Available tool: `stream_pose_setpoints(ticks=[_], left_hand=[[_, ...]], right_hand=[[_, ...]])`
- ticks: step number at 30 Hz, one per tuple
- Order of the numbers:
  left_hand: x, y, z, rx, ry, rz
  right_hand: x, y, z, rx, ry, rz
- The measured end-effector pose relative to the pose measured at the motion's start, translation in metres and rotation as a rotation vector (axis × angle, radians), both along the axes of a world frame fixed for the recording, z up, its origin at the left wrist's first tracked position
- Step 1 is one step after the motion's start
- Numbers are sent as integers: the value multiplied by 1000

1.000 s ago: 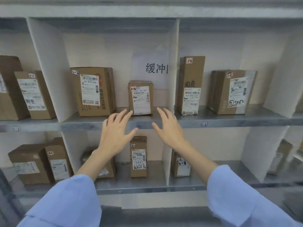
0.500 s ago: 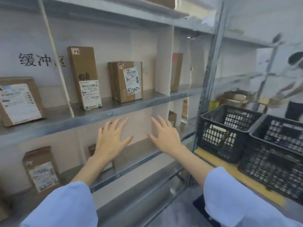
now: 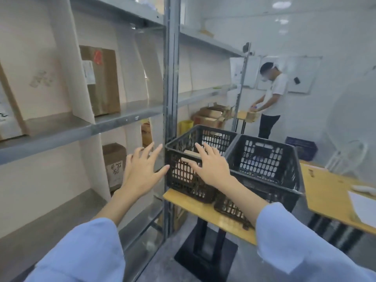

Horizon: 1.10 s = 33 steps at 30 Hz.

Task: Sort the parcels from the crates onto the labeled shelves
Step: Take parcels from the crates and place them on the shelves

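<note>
Our left hand and right hand apart, fingers spread, holding nothing, black crate at table's left edge, corner just beside shelf post, parcel label too blurred to read

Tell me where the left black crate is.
Head view, centre: the left black crate stands on the wooden table, beside the shelf post, with the second crate on its right.

A steel upright stands between the shelving and the black crates on the table. The crates lie open from above, while white dividers and standing parcels narrow each shelf bay.
</note>
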State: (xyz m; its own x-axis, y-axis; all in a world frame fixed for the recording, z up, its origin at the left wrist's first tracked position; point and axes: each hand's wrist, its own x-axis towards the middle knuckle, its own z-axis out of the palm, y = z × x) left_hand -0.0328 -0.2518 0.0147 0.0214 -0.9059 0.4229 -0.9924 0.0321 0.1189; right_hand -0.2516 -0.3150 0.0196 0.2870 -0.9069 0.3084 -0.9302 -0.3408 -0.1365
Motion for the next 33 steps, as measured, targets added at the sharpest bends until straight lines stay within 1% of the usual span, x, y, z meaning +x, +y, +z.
stream_pose_setpoints(ticks=[6,14,19,25,29,33], left_hand=[[-68,-90,-17,38,14,-63],[-97,-198,-40,83,-24,-109],[-88,-272,-56,99,-43,-142],[-57,-375,-83,142,-54,-203],[-36,-437,-106,253,-45,-248],[-24,-484,-135,349,-29,-332]], right_hand=[[-77,-80,-19,68,-4,-89],[-114,-158,-52,149,-123,-93],[-105,-218,-69,192,-204,-71],[-68,-308,-98,265,-269,-80],[-45,-367,-127,361,-307,-98],[-30,-407,-154,452,-355,-130]])
